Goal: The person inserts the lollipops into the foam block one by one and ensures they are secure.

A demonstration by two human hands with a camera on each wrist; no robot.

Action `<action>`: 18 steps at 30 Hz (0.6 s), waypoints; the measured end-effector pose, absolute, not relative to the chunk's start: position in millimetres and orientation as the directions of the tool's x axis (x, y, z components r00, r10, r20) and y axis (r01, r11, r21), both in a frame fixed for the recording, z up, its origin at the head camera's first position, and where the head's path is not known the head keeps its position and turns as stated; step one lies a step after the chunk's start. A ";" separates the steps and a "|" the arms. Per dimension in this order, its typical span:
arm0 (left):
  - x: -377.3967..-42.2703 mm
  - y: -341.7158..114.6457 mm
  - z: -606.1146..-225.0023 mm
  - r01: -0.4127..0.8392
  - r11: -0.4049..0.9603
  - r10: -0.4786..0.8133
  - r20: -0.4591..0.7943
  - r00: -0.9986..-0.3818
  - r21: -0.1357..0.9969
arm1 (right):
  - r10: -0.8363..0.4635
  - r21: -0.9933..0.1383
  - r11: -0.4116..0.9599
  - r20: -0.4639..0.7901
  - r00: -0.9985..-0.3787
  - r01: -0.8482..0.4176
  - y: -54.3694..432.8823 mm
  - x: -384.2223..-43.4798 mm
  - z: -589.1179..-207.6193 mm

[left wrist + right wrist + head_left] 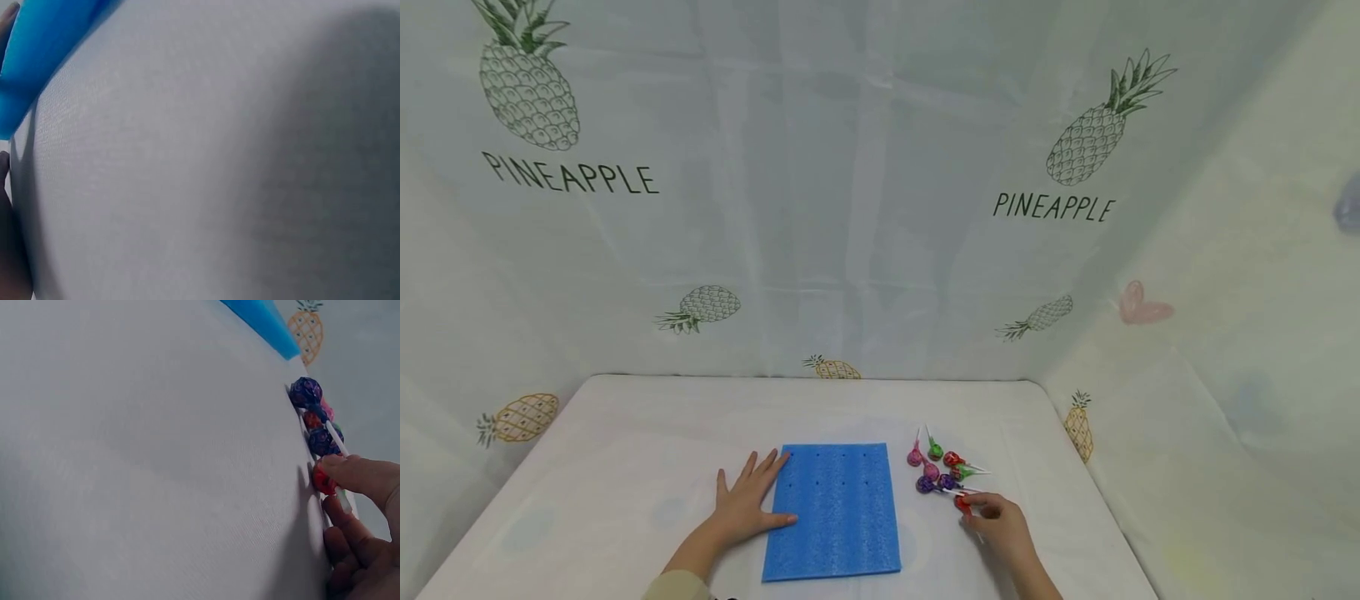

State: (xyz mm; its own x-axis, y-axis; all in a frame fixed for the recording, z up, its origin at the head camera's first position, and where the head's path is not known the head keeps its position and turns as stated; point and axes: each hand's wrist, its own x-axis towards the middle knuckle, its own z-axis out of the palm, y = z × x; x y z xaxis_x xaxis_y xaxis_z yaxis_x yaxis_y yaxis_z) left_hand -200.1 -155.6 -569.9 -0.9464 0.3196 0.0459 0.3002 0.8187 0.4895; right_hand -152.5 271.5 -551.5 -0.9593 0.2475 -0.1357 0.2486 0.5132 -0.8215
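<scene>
A blue foam board (835, 533) with two rows of small holes across its upper half lies on the table. My left hand (743, 507) is spread at its left side, with fingertips and thumb resting on its edge. To the right of the board my right hand (1003, 527) pinches a red-wrapped lollipop (324, 478) between thumb and fingers, close over the tabletop. In the right wrist view its white stick points down past the fingers. Just beyond lie two purple lollipops (306, 392). The left wrist view catches only a corner of the board (44, 50) and parts of the hand.
Beyond the right hand, several more lollipops lie in a loose cluster, among them a pink one (914, 457), a green one (936, 451) and a red one (953, 459). A white cloth covers the table (647, 450). Pineapple-printed curtain (865, 208) hangs behind.
</scene>
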 end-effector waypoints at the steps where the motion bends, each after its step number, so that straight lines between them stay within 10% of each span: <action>1: -199.6 -155.5 -569.9 0.303 0.820 0.321 0.047 -0.946 0.486 | 0.254 -0.824 0.508 -0.136 -0.957 0.252 270.6 -152.2 -552.2; 18: -198.3 -153.0 -571.1 0.296 0.825 0.309 0.055 -0.950 0.481 | 0.436 -0.866 0.421 -0.068 -0.897 0.270 247.6 -147.1 -566.4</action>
State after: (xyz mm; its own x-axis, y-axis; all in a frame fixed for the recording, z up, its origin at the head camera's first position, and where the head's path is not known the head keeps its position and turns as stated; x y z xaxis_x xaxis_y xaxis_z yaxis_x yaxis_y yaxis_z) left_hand -198.3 -153.0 -571.1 -0.9495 0.3089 0.0552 0.2964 0.8253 0.4808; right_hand -147.1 247.6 -566.4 -0.8972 0.4364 -0.0676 0.2702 0.4213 -0.8657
